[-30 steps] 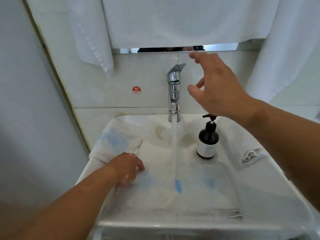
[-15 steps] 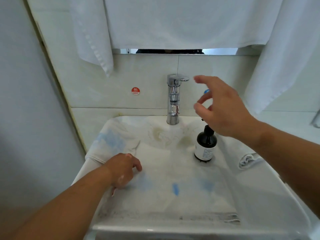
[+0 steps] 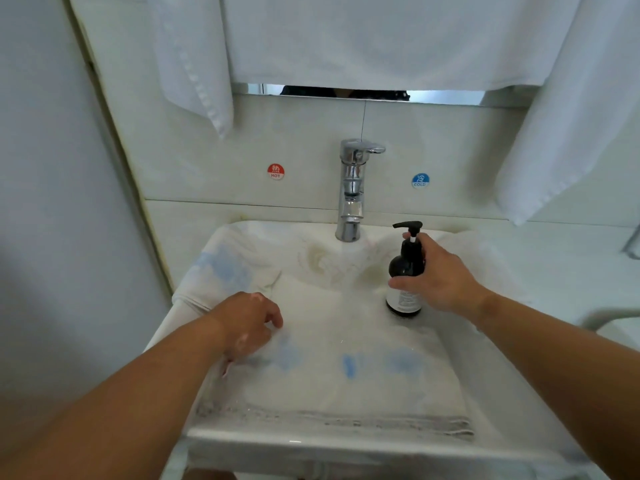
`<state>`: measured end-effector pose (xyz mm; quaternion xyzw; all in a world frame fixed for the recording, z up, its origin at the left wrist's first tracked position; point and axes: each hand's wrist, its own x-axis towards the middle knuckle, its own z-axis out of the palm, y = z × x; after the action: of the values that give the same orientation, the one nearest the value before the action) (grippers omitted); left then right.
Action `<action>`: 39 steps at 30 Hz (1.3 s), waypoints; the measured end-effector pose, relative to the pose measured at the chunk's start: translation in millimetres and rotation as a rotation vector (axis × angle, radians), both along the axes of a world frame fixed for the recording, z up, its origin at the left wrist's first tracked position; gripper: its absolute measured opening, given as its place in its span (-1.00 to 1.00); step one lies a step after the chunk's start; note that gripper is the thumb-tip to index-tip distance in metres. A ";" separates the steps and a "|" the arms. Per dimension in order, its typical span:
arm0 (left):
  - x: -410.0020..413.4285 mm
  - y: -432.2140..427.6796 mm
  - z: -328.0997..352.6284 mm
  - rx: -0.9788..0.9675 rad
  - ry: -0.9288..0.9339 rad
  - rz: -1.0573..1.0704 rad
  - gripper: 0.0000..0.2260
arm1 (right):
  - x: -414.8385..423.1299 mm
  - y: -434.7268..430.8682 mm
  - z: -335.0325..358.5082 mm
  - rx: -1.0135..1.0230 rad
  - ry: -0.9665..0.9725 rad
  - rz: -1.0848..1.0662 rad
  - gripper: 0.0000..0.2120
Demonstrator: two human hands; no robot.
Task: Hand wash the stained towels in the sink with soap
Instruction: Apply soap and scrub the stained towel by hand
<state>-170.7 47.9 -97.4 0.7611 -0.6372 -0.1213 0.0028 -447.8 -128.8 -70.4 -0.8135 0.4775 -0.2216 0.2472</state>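
One towel (image 3: 332, 341) — under left hand (image 3: 247, 323)

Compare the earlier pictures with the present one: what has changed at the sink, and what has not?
The right hand came down from the tap lever, now lowered with the water stopped, and grips the soap bottle. The left hand stays resting on the stained towel in the sink.

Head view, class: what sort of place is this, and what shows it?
Most likely a bathroom: a white sink with a chrome tap, a pump soap bottle standing in it, and hanging towels above.
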 end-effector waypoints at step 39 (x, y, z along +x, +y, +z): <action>2.7 4.0 10.6 -0.107 0.208 0.156 -0.83 | 75.7 111.0 9.4 -0.093 0.509 0.712 -0.13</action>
<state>-168.0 52.0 -86.8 0.7905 -0.5777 -0.1648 0.1190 -372.1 -17.9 -61.0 -0.9662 0.2028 0.0634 0.1460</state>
